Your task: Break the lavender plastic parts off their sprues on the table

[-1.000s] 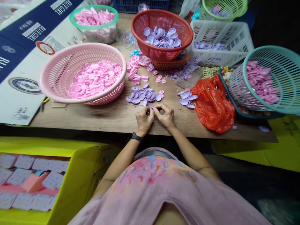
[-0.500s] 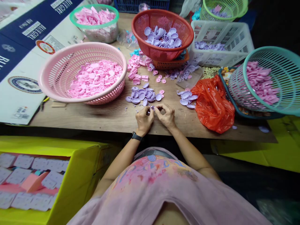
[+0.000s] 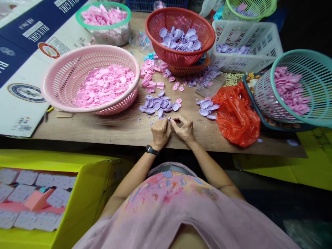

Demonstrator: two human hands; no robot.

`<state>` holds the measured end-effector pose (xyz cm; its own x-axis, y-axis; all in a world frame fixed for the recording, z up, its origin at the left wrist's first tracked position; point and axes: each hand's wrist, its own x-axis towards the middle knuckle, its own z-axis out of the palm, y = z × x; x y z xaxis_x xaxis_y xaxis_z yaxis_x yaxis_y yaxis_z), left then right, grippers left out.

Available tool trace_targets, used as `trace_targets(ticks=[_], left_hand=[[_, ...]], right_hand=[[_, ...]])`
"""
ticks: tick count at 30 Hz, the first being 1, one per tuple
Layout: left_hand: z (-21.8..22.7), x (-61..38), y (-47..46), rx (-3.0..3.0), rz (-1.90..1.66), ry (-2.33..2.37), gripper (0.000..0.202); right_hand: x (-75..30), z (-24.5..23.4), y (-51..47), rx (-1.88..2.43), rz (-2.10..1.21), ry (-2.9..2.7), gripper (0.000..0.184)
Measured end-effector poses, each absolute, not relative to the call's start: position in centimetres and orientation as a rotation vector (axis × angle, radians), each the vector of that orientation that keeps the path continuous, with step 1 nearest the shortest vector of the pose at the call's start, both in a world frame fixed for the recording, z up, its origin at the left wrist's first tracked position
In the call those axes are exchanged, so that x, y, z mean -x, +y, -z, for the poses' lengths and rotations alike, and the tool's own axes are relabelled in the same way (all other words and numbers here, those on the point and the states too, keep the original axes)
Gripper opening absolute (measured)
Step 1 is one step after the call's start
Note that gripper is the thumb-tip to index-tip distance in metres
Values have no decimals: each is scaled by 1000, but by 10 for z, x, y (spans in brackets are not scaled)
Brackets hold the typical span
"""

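Note:
Near the front edge of the wooden table, my left hand (image 3: pixel 160 132) and my right hand (image 3: pixel 184 129) meet at the fingertips. A small purple plastic part (image 3: pixel 169 119) is pinched between them; its shape is mostly hidden by the fingers. My left hand is curled with its back turned up, and a dark watch (image 3: pixel 151 150) is on that wrist. Just beyond lies a pile of purple oval plastic pieces (image 3: pixel 157 103), with tiny purple scraps (image 3: pixel 151 123) in front of it. To the right of my hands is a smaller group of similar purple pieces (image 3: pixel 204 112).
A pink basket (image 3: pixel 59 72) of pink parts stands left. Behind are a red basket (image 3: pixel 178 57) of purple pieces and a white crate (image 3: pixel 246 65). An orange-red plastic bag (image 3: pixel 236 117) and a tilted teal basket (image 3: pixel 319 79) are at right. A yellow box (image 3: pixel 88 193) sits below left.
My left hand has rolled over, so its back now faces up and its thumb is hidden. My right hand keeps its pinch in nearly the same place.

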<state>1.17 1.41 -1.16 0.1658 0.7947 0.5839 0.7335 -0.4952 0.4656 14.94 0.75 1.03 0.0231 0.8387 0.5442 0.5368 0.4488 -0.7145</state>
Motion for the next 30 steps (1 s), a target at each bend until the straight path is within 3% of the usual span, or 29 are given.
trace_targets(ticks=[13,16,23,30], left_hand=[[15,-16,12,-2251,-1304,1481,20],[11,-17,10,-2265,-1289,1439,31],[-3,-5,14,-2062,-1341,1623,19],[-6,26,20,-1933,-1030,1814,28]], right_hand=[[-147,-10,8,1276,-285,-1650,14],[-160,-15,11,1376,-161,-1555,17],[-249,-22,34,1716,224,-1318,14],[-282,-7,39,1777,241,-1254,9]])
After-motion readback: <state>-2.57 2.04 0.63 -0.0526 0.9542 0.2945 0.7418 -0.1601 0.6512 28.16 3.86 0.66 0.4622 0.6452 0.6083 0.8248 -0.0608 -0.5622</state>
